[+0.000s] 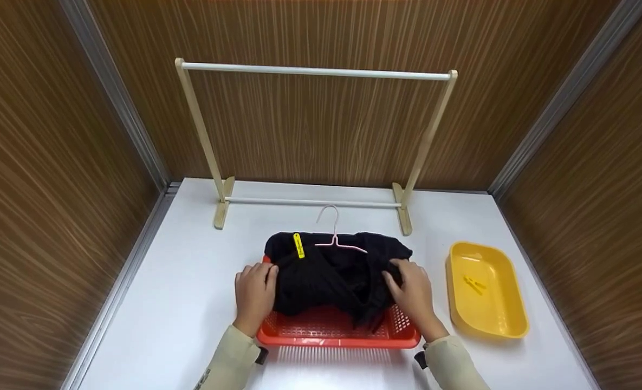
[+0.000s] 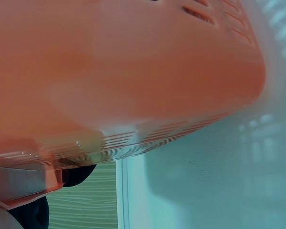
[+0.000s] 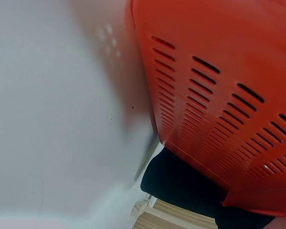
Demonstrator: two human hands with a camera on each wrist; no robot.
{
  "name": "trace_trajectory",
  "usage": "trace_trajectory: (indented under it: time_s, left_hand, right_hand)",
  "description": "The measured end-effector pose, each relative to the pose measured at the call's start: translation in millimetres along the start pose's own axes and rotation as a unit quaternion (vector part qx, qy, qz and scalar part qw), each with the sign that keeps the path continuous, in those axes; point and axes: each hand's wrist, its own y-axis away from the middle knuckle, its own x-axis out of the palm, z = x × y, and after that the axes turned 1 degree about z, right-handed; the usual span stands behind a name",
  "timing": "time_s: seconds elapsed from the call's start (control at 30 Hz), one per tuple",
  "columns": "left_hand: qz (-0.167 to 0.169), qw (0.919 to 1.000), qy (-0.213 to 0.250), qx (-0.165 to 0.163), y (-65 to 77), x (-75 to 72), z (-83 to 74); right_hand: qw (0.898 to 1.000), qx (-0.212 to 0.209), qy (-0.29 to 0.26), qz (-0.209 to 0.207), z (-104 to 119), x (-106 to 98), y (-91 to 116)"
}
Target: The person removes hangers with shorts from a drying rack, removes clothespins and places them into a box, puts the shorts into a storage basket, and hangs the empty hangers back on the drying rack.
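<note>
A red plastic basket point(image 1: 337, 342) stands on the white table with a black garment point(image 1: 307, 287) bunched in it and over its far rim. My left hand point(image 1: 255, 292) grips the basket's left side, fingers over the rim beside the cloth. At the right side, my right hand point(image 1: 412, 290) holds the rim, its fingertips against the garment. A pink hanger point(image 1: 335, 238) lies on the cloth, its hook toward the back. Beside it is a yellow clip point(image 1: 298, 245). Both wrist views show the basket's slotted outer wall point(image 3: 205, 95) up close; the hands are mostly hidden there.
Behind the basket stands a wooden rack with a white top bar point(image 1: 315, 70) and a lower bar point(image 1: 312, 202). A yellow tray point(image 1: 491, 317) on the right holds a yellow clothespin point(image 1: 475, 284). Wood-grain walls point(image 1: 310, 135) enclose the table point(image 1: 163, 303) at the back and sides.
</note>
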Motion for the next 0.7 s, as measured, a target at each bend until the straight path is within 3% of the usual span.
trace_trajectory:
  time_s: [0.7]
  left_hand:
    - [0.004, 1.0, 0.007, -0.002, -0.2, 0.2, 0.5]
  right_hand:
    - [1.0, 0.001, 0.003, 0.001, 0.3, -1.1, 0.0]
